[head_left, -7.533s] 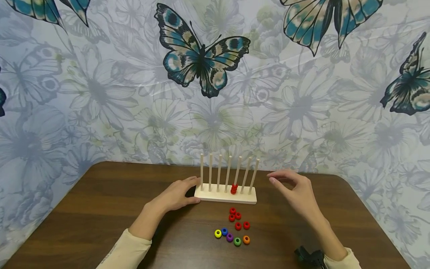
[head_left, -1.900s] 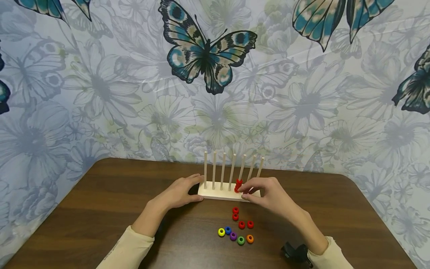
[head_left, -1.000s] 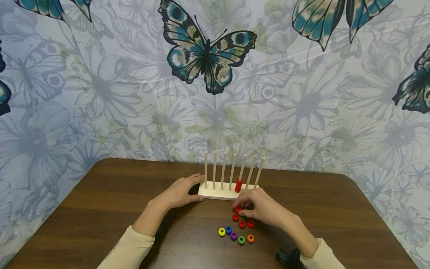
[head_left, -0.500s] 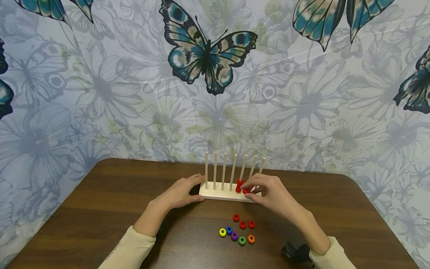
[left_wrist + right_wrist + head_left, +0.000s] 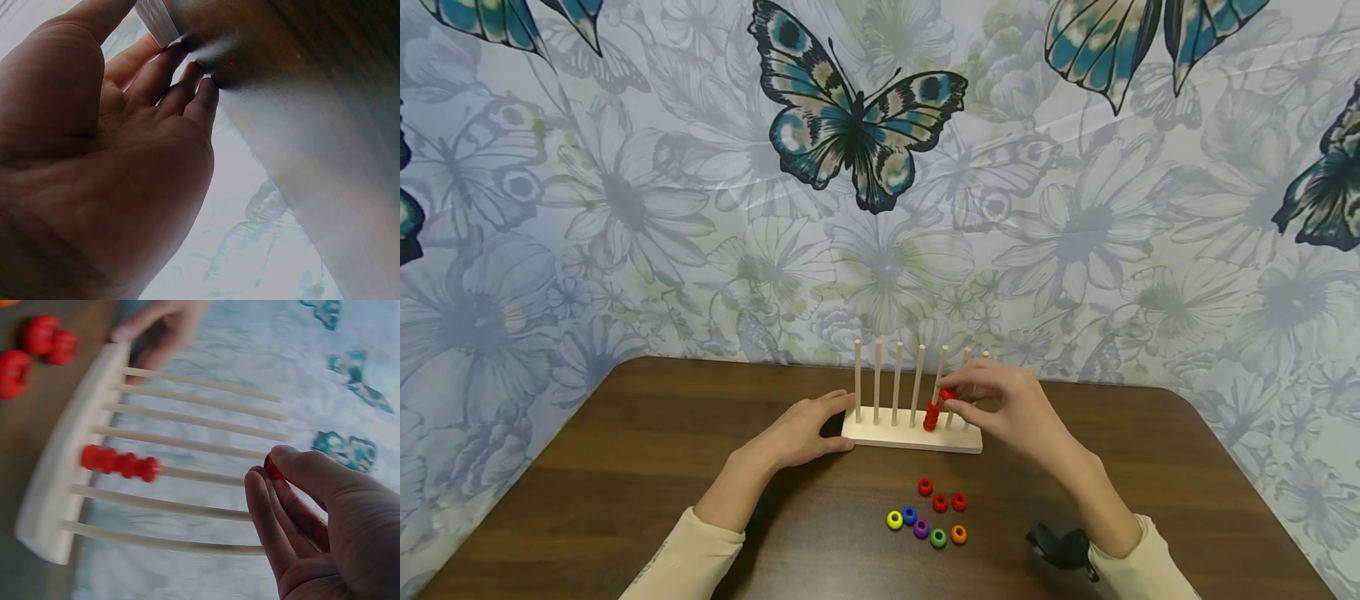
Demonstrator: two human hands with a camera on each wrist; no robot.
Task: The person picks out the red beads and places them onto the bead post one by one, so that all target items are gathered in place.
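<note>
A pale wooden stand (image 5: pixel 880 432) carries a row of several upright pegs. Several red beads (image 5: pixel 119 464) are stacked at the foot of the fifth peg from the left. My left hand (image 5: pixel 790 433) holds the stand's left end, thumb at the front edge and fingers behind. Between thumb and fingertips my right hand (image 5: pixel 1018 412) pinches one red bead (image 5: pixel 272 469), close to the upper part of the fifth peg; whether the bead is round the peg I cannot tell. The right hand partly hides the two rightmost pegs in the head view.
Loose on the brown table (image 5: pixel 647 467), in front of the stand, lie three red beads (image 5: pixel 940 502) and single yellow (image 5: pixel 894 520), blue (image 5: pixel 909 515), purple (image 5: pixel 921 528), green (image 5: pixel 937 538) and orange (image 5: pixel 958 535) beads. A butterfly-patterned cloth (image 5: pixel 700 250) hangs behind.
My right hand took a red bead from the table, brought it to the stand and has raised it up beside the fifth peg. The left hand stays at the stand's end.
</note>
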